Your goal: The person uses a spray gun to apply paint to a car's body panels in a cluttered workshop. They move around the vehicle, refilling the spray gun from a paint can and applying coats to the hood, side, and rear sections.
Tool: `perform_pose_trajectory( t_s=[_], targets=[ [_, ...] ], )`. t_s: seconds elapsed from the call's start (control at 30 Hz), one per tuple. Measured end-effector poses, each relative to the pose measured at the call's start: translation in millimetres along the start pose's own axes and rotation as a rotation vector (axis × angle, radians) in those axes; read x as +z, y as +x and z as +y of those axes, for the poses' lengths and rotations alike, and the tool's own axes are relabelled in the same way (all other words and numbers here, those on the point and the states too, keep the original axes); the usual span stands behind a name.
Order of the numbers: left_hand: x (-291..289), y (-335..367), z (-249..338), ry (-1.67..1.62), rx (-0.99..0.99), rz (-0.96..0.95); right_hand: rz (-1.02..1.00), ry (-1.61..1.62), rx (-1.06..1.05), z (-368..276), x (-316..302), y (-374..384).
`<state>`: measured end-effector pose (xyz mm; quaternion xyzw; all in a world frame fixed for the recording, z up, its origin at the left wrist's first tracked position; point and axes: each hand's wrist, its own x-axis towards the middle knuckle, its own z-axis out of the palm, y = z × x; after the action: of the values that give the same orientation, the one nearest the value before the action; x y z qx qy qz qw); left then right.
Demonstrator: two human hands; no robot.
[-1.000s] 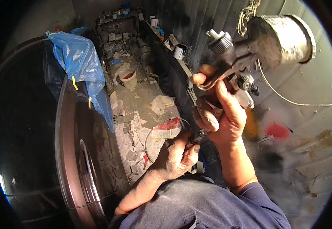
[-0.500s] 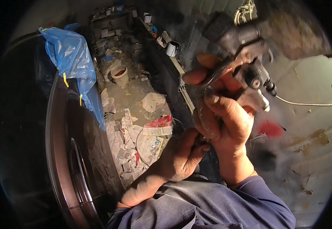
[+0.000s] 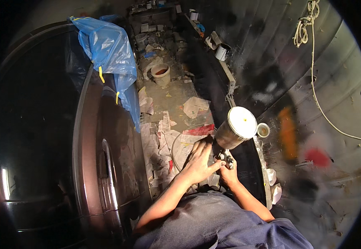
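Near ctr, right of dark car: spray gun w/ white-lidded cup on top.
R hand curled round gun; L hand part-spread at gun's left, touch unclear. Far: bucket.

One spray gun in the right hand, with dark cup on top and round white lid uppermost.

Left of our left hand we have a dark, glossy vehicle with blue plastic sheeting draped over it. Beyond that hand we see a bucket and scattered paper; beyond and right of our right hand, a pale cord hangs.
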<state>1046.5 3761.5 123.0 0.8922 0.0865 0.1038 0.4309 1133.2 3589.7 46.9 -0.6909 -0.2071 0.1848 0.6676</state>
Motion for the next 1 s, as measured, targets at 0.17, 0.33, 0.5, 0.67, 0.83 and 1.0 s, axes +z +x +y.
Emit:
perform_pose_trajectory(
  t_s=[0.17, 0.33, 0.5, 0.67, 0.83, 1.0],
  targets=[
    [13.6, 6.2, -17.9, -0.040, -0.096, -0.117, -0.041, -0.303, -0.152, 1.2, 18.8, -8.5],
    [10.9, 27.4, -26.6, -0.100, -0.037, -0.208, -0.058, -0.366, -0.239, -0.8, 13.4, 11.1],
    [7.2, 78.3, -33.0, -0.114, 0.087, -0.034, -0.096, -0.316, -0.170, 17.9, 3.5, 50.7],
    [11.5, 148.0, -54.7, -0.100, -0.045, -0.156, -0.080, -0.264, -0.161, 37.3, -3.0, 122.8],
    [7.2, 231.9, -71.4, 0.013, -0.056, -0.176, -0.064, -0.240, -0.117, 32.2, -12.1, 209.5],
    [5.6, 294.5, -72.5, 0.117, -0.002, -0.109, -0.042, -0.241, -0.080, 29.8, -26.7, 268.3]
  ],
)
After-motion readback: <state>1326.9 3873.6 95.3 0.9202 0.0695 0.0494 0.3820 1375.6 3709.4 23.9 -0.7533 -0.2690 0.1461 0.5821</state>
